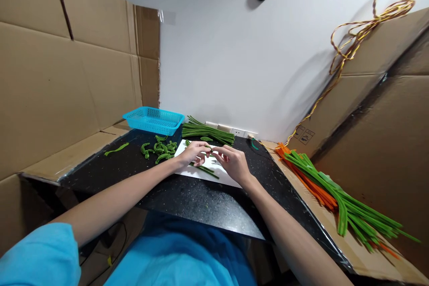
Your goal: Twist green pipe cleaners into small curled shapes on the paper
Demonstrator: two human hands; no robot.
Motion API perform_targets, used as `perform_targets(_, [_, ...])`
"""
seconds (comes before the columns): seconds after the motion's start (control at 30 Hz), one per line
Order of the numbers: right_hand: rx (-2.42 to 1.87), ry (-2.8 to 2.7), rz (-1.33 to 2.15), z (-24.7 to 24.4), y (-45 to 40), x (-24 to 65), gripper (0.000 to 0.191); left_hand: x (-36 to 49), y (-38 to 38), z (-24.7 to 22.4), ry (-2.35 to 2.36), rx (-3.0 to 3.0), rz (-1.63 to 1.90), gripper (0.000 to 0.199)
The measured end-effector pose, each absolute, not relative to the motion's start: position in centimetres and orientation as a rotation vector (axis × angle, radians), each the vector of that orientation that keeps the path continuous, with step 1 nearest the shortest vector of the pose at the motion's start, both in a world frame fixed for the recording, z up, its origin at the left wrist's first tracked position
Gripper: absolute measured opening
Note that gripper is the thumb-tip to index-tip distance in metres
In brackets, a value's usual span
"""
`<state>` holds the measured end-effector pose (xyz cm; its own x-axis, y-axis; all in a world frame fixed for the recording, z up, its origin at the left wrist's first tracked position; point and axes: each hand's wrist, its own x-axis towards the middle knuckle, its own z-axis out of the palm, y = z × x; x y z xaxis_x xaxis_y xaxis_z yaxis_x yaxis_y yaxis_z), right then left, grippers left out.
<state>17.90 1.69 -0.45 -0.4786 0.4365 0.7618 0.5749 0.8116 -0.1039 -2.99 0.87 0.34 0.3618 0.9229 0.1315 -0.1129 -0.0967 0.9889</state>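
Note:
My left hand (195, 153) and my right hand (231, 163) meet over a white sheet (214, 178), pinching a small dark green piece (209, 148) between their fingertips. Dark green fuzzy stems (206, 170) lie on the sheet below my hands. Left of the sheet is a pile of curled green fuzzy pieces (164, 148). A bundle of long dark green stems (208, 132) lies behind the sheet, with one short curled piece on its near side.
A blue plastic basket (154, 119) stands at the back left of the black table (201, 199). One light green strip (116, 149) lies at left. Bright green (355, 205) and orange stems (311, 187) rest on cardboard at right. Power sockets (237, 132) line the wall; a twisted cable (345, 51) hangs right.

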Motion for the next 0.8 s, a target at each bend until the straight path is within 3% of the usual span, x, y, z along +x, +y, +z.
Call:
perform_targets(0.23, [-0.817, -2.183, -0.155, -0.51, 1.84, 18.01, 0.032, -3.48, 0.99, 0.22, 0.802, 1.404, 1.071, 0.028])
perform_targets(0.8, [-0.762, -2.148, -0.077, -0.01, 1.61, 17.81, 0.029, -3.82, 1.0, 0.89, 0.854, 1.514, 1.072, 0.031])
